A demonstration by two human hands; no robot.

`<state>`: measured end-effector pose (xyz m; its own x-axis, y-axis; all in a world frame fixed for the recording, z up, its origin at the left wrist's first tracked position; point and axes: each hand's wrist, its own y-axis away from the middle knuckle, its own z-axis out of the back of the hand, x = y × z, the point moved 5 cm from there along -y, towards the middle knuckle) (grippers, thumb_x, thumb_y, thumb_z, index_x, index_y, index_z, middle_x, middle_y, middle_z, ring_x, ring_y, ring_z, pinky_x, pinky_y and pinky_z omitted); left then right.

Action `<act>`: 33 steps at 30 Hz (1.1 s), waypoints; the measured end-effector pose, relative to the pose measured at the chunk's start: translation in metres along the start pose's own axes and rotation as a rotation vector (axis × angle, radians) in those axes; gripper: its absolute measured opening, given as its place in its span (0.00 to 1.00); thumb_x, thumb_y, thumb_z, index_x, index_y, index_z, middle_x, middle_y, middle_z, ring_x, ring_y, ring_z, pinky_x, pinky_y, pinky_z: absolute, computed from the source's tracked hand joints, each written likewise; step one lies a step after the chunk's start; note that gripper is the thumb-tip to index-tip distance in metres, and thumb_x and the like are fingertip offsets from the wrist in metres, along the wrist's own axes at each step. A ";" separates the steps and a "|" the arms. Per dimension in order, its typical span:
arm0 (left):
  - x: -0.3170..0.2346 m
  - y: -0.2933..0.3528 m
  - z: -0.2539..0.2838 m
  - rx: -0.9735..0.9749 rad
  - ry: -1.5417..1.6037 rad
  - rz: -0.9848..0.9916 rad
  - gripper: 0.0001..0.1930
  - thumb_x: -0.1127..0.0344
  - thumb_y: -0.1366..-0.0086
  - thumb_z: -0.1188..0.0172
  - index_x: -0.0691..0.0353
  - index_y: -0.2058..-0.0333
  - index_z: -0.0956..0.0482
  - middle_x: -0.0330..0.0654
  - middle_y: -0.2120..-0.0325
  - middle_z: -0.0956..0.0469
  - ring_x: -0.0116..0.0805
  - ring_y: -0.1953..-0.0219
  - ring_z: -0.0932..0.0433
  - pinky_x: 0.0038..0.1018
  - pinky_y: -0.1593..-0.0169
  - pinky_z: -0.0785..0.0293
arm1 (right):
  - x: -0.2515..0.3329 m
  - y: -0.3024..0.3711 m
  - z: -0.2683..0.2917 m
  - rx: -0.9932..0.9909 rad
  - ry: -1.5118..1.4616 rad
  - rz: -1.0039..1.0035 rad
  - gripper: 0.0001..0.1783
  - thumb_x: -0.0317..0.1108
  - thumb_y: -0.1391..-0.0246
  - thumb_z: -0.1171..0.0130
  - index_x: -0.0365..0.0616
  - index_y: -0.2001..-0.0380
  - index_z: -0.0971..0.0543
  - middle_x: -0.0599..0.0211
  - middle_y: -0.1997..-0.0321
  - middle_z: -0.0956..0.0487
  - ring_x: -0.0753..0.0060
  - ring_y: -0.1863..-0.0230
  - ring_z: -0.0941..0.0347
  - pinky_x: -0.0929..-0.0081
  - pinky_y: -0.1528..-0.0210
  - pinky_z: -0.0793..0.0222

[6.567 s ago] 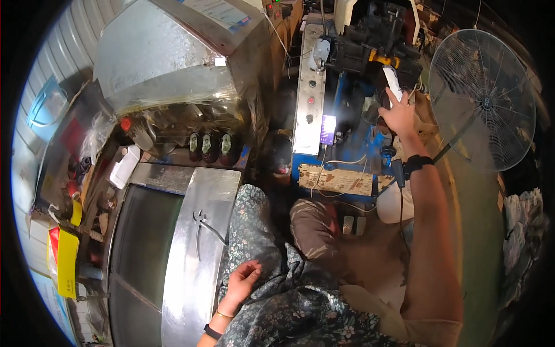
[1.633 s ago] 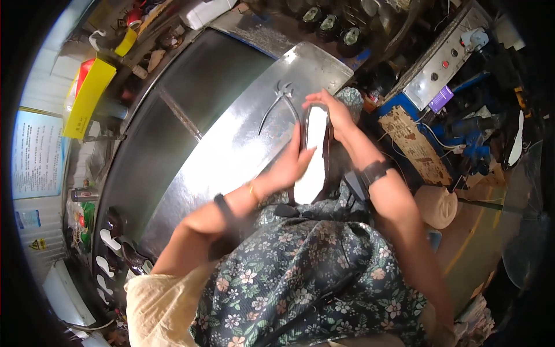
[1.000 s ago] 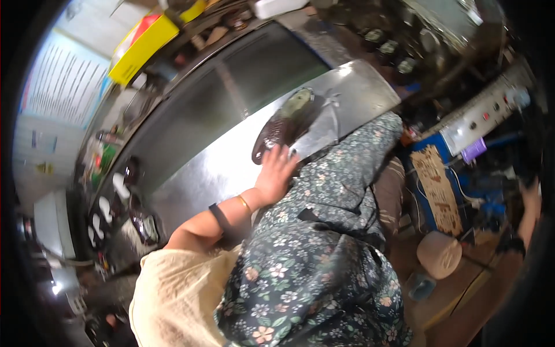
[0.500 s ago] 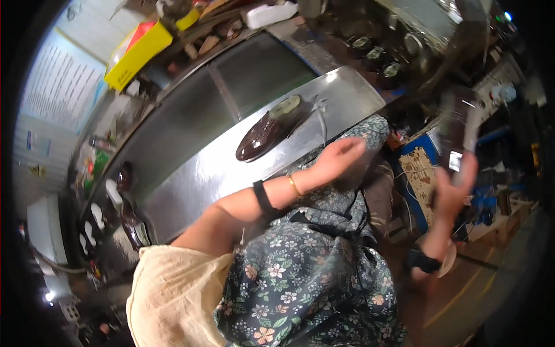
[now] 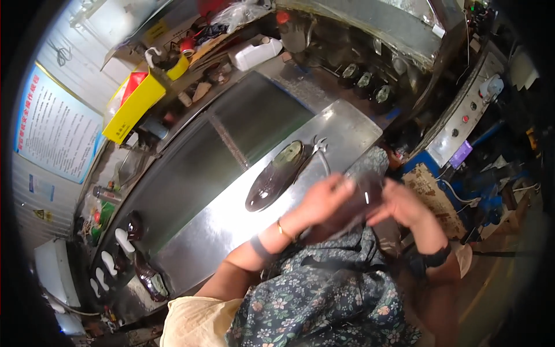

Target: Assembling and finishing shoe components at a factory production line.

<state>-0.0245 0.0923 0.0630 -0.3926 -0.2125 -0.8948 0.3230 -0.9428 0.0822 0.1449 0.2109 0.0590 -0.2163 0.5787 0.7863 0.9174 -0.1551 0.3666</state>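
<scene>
Over my lap, a glossy dark brown shoe (image 5: 363,199), smeared by motion, is between my two hands. My right hand (image 5: 407,205) grips its right end, thumb and fingers on either side. My left hand (image 5: 325,200) is closed against its near left side, its fingers partly hidden. Just beyond my left hand, a second dark brown shoe (image 5: 272,182) lies on the shiny metal plate (image 5: 191,246), its opening filled with a greenish form. Beside that shoe's heel sits a metal hand tool with a grey handle (image 5: 321,155).
A dark conveyor belt (image 5: 185,156) runs behind the metal plate. More brown shoes (image 5: 151,280) and white insoles (image 5: 110,263) stand at the left. A yellow box (image 5: 133,107) and a white jug (image 5: 257,54) sit on the far ledge. A control panel (image 5: 462,121) is at the right.
My right hand has come in from the far right with the brown shoe, down over my lap. The left hand has moved slightly down and left, and now meets the shoe.
</scene>
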 end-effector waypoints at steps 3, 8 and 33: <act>-0.002 0.028 -0.001 0.217 0.170 -0.145 0.29 0.55 0.34 0.41 0.64 0.40 0.34 0.51 0.49 0.26 0.42 0.47 0.26 0.34 0.44 0.31 | -0.043 0.008 -0.014 -0.137 -0.078 0.042 0.23 0.32 0.47 0.43 0.35 0.47 0.28 0.62 0.52 0.23 0.70 0.58 0.23 0.67 0.66 0.20; 0.107 0.039 0.081 -0.685 0.213 0.023 0.16 0.73 0.35 0.41 0.67 0.49 0.26 0.45 0.52 0.24 0.31 0.50 0.26 0.27 0.45 0.31 | -0.017 -0.019 0.004 -0.260 -0.297 0.111 0.32 0.49 0.44 0.53 0.32 0.45 0.31 0.49 0.50 0.22 0.50 0.52 0.23 0.47 0.59 0.21; -0.014 -0.023 -0.002 0.045 1.158 0.017 0.35 0.57 0.32 0.45 0.58 0.32 0.51 0.45 0.37 0.40 0.37 0.38 0.36 0.36 0.35 0.43 | 0.027 -0.039 -0.023 -0.332 -0.182 0.350 0.48 0.20 0.56 0.42 0.39 0.30 0.49 0.57 0.30 0.42 0.69 0.31 0.44 0.72 0.32 0.48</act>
<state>-0.0254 0.1177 0.0726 0.6429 0.1151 -0.7573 0.2808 -0.9552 0.0931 0.0951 0.2143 0.0777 0.1732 0.5721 0.8017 0.7626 -0.5930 0.2585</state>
